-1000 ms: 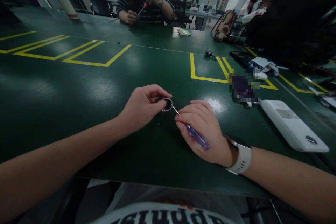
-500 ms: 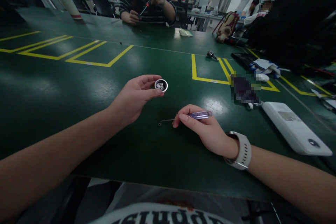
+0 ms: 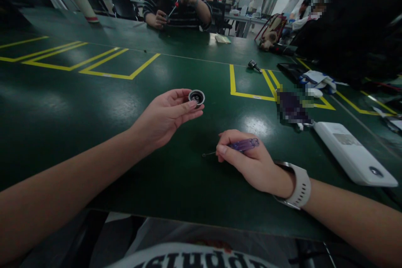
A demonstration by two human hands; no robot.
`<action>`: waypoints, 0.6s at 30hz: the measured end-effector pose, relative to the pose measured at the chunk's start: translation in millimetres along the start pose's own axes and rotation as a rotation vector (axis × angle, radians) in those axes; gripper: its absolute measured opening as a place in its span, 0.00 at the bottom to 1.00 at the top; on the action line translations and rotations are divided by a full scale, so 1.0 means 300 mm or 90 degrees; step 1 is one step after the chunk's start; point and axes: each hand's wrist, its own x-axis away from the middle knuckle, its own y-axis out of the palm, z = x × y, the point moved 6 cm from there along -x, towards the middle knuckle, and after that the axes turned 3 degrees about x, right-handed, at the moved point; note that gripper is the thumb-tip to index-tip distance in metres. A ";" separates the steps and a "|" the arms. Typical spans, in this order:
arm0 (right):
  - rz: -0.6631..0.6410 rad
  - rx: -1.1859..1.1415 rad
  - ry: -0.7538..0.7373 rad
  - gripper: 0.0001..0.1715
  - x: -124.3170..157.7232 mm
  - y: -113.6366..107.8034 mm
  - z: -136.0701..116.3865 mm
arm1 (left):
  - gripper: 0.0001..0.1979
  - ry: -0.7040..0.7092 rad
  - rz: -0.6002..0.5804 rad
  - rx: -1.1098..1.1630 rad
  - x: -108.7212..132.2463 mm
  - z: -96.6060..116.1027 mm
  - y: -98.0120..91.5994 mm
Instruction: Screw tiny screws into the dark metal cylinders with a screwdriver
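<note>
Between the thumb and fingers of my left hand is a small round metal cup, its silvery rim tilted up and its inside dark. Some detail shows at the bottom, too small to make out. My right hand grips a screwdriver by its clear purple handle, the thin shaft pointing left, low over the green table. At the shaft's tip is a tiny ring-shaped piece; whether it hangs on the tip or lies on the table I cannot tell. The hands are apart.
A white power bank lies to the right, near a dark pixelated object. Farther back are a dark metal part with a stem and a blue-white cloth. Across the table a person in a striped top holds a red-handled screwdriver.
My left hand has turned the cup so its opening faces more upward, shifting slightly right. My right hand has moved right and a little down, and the tiny ring has moved along with the screwdriver tip.
</note>
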 end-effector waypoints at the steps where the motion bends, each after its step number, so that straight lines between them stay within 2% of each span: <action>1: 0.012 0.029 -0.017 0.14 0.004 -0.005 -0.008 | 0.12 -0.002 0.000 0.005 0.001 0.000 0.001; 7: 0.036 0.108 -0.144 0.10 0.016 0.007 -0.036 | 0.13 0.006 0.013 -0.033 0.004 -0.004 -0.004; 13: 0.155 0.082 -0.219 0.06 0.040 -0.032 -0.049 | 0.18 0.003 -0.002 -0.095 0.006 -0.017 -0.004; 18: 0.202 0.130 -0.244 0.07 0.050 -0.041 -0.056 | 0.15 -0.009 -0.029 -0.127 0.012 -0.029 0.009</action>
